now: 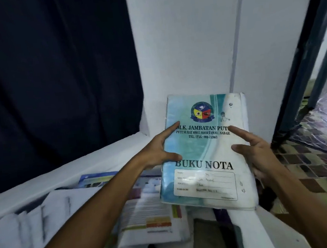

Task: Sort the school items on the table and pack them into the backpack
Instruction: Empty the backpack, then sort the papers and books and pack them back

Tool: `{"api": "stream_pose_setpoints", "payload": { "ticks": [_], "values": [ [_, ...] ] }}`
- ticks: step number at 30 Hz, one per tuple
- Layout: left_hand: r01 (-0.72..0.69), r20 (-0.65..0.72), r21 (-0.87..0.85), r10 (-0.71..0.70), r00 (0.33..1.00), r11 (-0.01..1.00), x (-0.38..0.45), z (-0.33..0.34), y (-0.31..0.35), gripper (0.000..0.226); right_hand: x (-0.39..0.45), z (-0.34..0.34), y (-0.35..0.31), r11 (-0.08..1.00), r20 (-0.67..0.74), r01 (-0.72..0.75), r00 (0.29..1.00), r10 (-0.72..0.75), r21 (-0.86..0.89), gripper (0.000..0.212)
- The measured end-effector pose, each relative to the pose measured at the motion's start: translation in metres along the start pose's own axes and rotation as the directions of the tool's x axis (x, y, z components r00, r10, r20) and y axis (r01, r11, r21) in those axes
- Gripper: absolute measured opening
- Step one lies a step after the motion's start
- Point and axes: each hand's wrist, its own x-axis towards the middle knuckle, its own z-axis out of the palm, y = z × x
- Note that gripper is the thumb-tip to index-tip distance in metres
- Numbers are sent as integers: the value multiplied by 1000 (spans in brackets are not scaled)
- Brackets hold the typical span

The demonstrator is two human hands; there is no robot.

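- Left hand (157,151) at the notebook's left edge, forefinger laid straight up across the cover, thumb pressed flat on the front lower down; other fingers hidden behind, so gripping the notebook between thumb and the unseen fingers.
- Right hand (255,151) at the right edge, forefinger stretched over the cover toward the printed school name, thumb lying on the front; rest of the fingers behind the book, holding it likewise.
- Notebook (205,151) raised off the table, upright and tilted slightly, front cover facing the camera: thin, rectangular, glossy card in pale blue-green fading to white, with a round crest near the top, "BUKU NOTA" in heavy dark letters, and a rounded white label box with handwritten lines. Worn, grubby right margin with small ink doodles; corners softened.
- White table (46,197) below, smooth and rounded at its far rim, bearing a loose spread of papers and books: a blurred white sheet (28,222) at left, a blue-covered book (96,179) near the rim, a printed booklet (153,214) with orange and yellow bars under the notebook's lower edge.
- Dark navy cloth (54,74) hanging behind at left, plain white wall (190,41) in the middle.
- Patterned mosaic-like floor (312,159) at right, small dark and pale tiles.
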Motion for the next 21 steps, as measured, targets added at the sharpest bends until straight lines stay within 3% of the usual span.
{"api": "stream_pose_setpoints", "payload": {
  "ticks": [4,10,16,21],
  "values": [
    [100,-165,49,-90,982,994,-94,-41,14,99,-22,75,16,996,157,-27,987,40,-87,54],
    [278,-365,43,-244,898,960,-267,-90,50,100,-88,202,42,924,424,109,903,62,-367,58],
    [429,-557,45,-334,760,902,-472,-112,80,102,-181,323,86,857,685,232,707,176,-460,66],
    [575,-588,-51,-490,643,816,-601,-91,82,98,-267,381,129,829,776,230,539,326,-509,69]
  ]
}}
